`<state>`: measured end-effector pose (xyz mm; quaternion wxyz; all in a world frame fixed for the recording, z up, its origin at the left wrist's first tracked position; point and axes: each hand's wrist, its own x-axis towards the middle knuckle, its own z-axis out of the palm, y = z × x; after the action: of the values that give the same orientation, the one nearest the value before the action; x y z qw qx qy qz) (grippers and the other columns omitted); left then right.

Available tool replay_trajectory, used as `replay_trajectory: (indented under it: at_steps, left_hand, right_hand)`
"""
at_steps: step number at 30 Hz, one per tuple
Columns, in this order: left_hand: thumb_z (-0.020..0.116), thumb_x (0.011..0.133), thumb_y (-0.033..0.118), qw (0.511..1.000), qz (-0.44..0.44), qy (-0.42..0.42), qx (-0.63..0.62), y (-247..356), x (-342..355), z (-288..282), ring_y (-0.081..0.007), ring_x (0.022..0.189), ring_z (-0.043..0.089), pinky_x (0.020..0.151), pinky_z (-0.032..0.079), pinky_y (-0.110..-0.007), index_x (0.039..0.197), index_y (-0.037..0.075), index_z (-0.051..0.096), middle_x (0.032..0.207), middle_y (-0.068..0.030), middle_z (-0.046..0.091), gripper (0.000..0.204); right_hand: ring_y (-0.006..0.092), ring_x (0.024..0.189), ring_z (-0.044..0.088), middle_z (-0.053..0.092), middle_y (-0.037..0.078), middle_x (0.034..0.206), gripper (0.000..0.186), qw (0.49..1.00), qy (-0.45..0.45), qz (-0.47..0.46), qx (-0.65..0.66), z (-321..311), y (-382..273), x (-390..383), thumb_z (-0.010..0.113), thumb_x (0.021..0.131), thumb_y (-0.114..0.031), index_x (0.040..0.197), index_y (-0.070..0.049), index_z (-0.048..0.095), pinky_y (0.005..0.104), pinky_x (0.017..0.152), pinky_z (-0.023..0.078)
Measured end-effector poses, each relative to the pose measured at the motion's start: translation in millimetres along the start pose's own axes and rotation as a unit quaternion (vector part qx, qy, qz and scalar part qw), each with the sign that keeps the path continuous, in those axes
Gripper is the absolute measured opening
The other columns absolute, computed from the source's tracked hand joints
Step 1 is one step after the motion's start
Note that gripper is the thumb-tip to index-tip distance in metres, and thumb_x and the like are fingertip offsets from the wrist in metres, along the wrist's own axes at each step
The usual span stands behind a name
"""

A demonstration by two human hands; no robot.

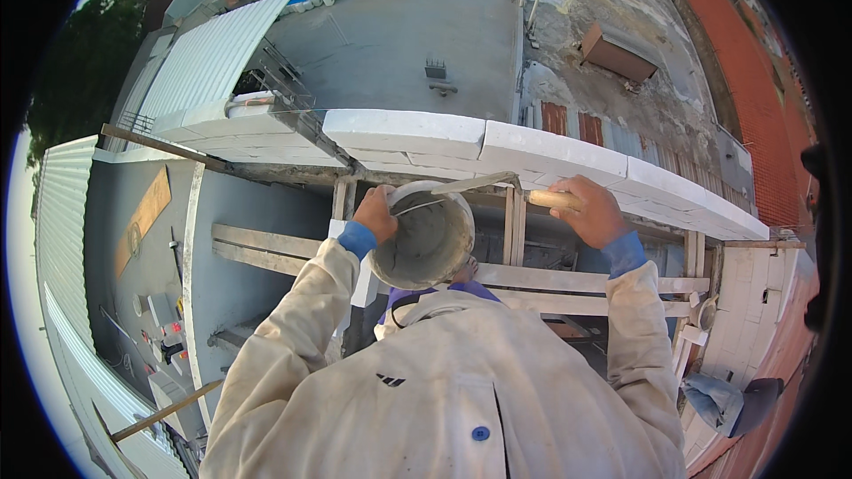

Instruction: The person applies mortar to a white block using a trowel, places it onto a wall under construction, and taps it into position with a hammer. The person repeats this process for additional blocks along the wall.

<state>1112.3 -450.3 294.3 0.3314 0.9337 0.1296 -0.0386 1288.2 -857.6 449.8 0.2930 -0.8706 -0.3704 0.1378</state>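
My left hand [379, 214] is closed on the rim of a round, mortar-stained bucket [424, 251], tipped so that its inside shows. Wet grey mortar [429, 222] coats the inside of it. In my right hand [593, 211] is the wooden handle of a trowel [552, 200], fingers wrapped round it. The trowel's bent metal neck runs left, and its blade [466, 184] lies over the bucket's far rim. Just beyond both hands stands a wall of white blocks [550, 153]. Purple cloth [479, 289] shows partly behind the bucket.
Wooden planks [586, 279] span a gap below me, with a lower level visible between them. Another plank [164, 146] lies at the left end of the wall. A grey-blue cloth [714, 404] rests at right. Tools [169, 346] lie on a lower floor at left.
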Motion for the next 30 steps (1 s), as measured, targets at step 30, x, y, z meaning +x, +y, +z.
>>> replay_trajectory:
  at_steps: [30]
  left_hand:
    - [0.065,0.076,0.001,0.93,-0.18,0.185,-0.26,0,-36,36,-0.0324,0.1,0.067,0.09,0.053,-0.041,0.128,-0.002,0.052,0.108,-0.0204,0.068,0.053]
  right_hand:
    - [0.0411,0.105,0.071,0.071,0.018,0.114,0.042,0.965,-0.236,0.025,-0.11,184,-38,56,0.058,0.103,-0.026,0.141,-0.008,0.058,0.0523,0.091,0.057]
